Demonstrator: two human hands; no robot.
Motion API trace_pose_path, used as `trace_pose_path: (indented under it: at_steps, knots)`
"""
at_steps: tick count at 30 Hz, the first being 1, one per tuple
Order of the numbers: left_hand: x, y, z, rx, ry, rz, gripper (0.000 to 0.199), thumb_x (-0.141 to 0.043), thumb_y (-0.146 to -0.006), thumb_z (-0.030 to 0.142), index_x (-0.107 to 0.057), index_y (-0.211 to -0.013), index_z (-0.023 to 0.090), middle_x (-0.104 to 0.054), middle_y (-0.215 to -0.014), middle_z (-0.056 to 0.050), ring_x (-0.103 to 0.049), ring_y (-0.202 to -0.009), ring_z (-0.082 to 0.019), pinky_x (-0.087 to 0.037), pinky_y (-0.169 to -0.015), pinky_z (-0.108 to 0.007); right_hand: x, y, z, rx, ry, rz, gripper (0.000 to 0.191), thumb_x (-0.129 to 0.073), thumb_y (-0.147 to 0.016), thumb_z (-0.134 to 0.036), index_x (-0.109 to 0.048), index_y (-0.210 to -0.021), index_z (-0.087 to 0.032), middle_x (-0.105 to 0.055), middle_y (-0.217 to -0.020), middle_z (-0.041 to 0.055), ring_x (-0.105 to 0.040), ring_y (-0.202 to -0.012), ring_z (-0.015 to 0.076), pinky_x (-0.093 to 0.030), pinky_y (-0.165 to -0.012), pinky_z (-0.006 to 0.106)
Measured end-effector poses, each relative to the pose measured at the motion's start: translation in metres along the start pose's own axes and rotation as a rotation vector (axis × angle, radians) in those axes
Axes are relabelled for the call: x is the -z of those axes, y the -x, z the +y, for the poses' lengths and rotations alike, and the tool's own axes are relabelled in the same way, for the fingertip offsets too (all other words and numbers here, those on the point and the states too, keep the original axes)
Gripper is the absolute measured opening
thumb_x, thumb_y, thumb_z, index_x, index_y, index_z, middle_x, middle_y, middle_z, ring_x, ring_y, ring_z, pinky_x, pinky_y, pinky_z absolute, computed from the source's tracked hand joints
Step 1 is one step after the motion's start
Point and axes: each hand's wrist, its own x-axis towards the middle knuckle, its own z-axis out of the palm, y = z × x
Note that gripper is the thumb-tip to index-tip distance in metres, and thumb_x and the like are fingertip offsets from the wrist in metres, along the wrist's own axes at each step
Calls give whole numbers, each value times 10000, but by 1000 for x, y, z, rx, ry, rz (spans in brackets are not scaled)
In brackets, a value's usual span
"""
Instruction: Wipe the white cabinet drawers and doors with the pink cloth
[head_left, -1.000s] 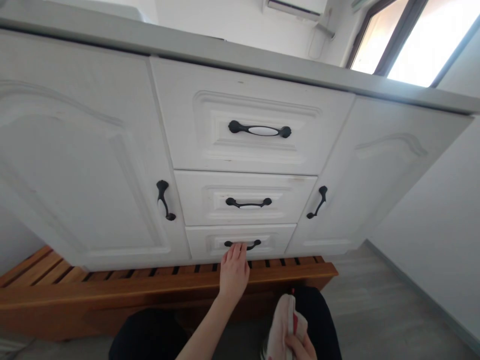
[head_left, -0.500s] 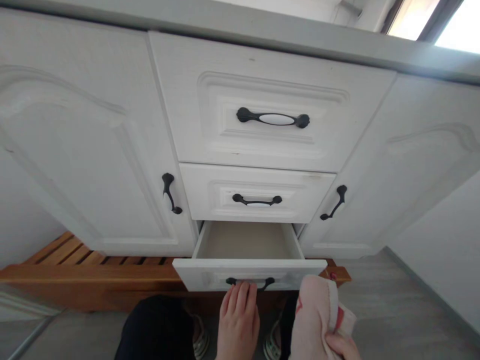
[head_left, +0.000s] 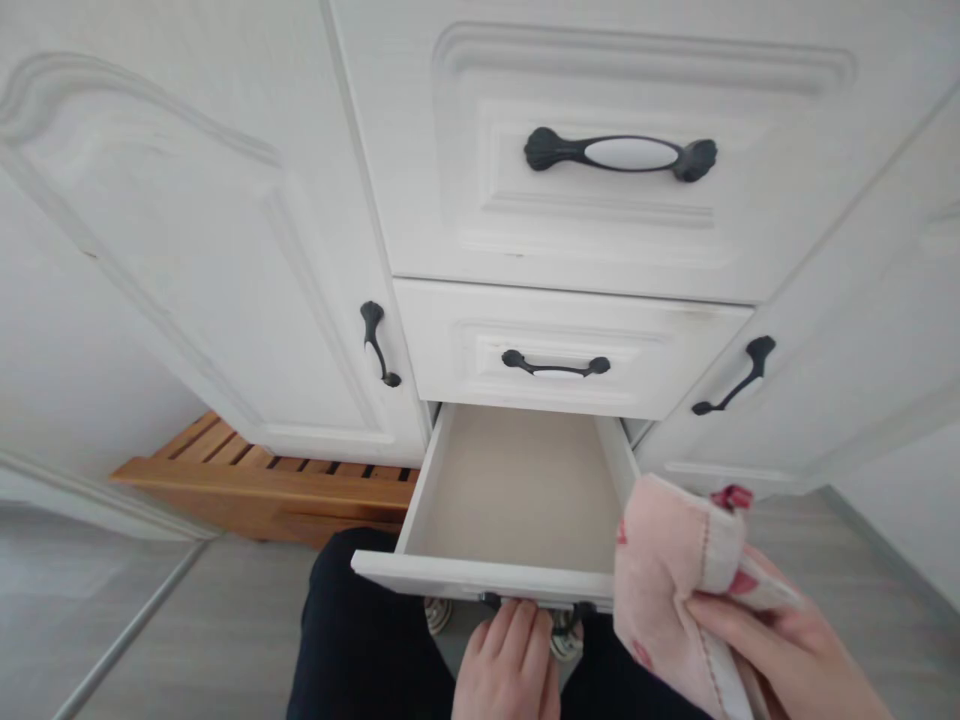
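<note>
The bottom drawer (head_left: 525, 480) of a white cabinet stands pulled out, its pale inside showing bare. My left hand (head_left: 510, 660) has its fingers hooked over the dark handle (head_left: 582, 612) on that drawer's front. To the right, my right hand (head_left: 787, 640) grips a folded pink cloth (head_left: 667, 580) with red patterns and a small red loop at its corner. The cloth is held up beside the drawer and hides its front right corner.
Above are two closed drawers, a middle one (head_left: 480, 345) and a larger top one (head_left: 465, 130), with dark handles. Cabinet doors (head_left: 202, 260) flank them. A slatted wooden bench (head_left: 262, 490) runs low at the left. My dark-trousered knees are beneath the drawer.
The bottom drawer has slid further out toward me with my left hand on its handle. My right hand and the cloth have moved up and to the right; the view has come closer.
</note>
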Motion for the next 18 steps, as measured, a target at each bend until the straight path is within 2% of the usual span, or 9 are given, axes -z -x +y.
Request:
trace_pose_path:
  at_steps: [3,5,7,9,10,11,14,16,18]
  knots:
    - [7,5,4,-2,10,23,496,-213,-1061,375,-676,-937,246,-760,-866,50,-683,-794,-124,-449,-659,-305,-23,-30,-46,270,44,-276,200,-734,-811,-302,-765,-1007,-321,-730,-1145,63,-663,-1136,260,-548,-975,368]
    - [11,9,7,-1,26,14,484,-224,-1059,364,-673,-930,238,-761,-859,45,-686,-794,-130,-459,-654,-302,-48,-49,-66,426,95,-511,274,-668,-862,-191,-739,-1095,-318,-701,-1203,50,-640,-1163,214,-513,-1021,352]
    - [17,13,9,-1,52,-43,480,-227,-1055,352,-680,-964,222,-765,-903,28,-691,-834,-146,-477,-682,-305,-81,-71,-66,484,165,-645,393,-576,-846,-41,-723,-1119,-282,-679,-1226,44,-633,-1153,192,-498,-1028,355]
    - [23,16,11,-2,89,-125,449,-261,-1046,341,-686,-1036,196,-764,-989,3,-688,-911,-171,-492,-738,-314,-121,-96,-49,490,269,-723,503,-495,-774,64,-729,-1070,-268,-682,-1198,25,-625,-1148,198,-499,-1010,372]
    - [25,17,11,-2,106,-157,422,-293,-1038,332,-685,-1077,181,-758,-1030,-10,-680,-948,-181,-494,-769,-319,-141,-109,-36,472,295,-780,497,-518,-752,66,-728,-1065,-258,-690,-1182,23,-633,-1124,206,-509,-991,368]
    - [25,18,11,-1,120,-178,392,-330,-1029,318,-682,-1111,168,-751,-1064,-21,-669,-984,-191,-492,-797,-324,-161,-121,-23,428,326,-792,465,-560,-745,50,-724,-1068,-242,-695,-1172,30,-645,-1088,211,-524,-961,356]
    - [21,25,7,-20,125,-180,310,-420,-989,239,-688,-1123,158,-742,-1063,-30,-642,-988,-207,-470,-829,-347,-215,-156,4,333,453,-551,463,-578,-813,-28,-682,-1203,-256,-672,-1242,58,-632,-1118,223,-522,-964,342]
    - [14,30,3,-58,129,-151,283,-461,-951,176,-701,-1102,162,-744,-1019,-22,-629,-937,-204,-452,-818,-358,-243,-178,7,302,500,-423,459,-496,-893,-72,-633,-1294,-248,-646,-1302,94,-606,-1182,246,-505,-997,369]
    - [7,34,-2,-100,144,-113,289,-488,-918,135,-711,-1099,168,-747,-995,-17,-614,-903,-198,-437,-812,-361,-267,-198,2,276,526,-384,429,-421,-943,-108,-626,-1306,-208,-657,-1284,135,-601,-1198,281,-495,-1010,406]
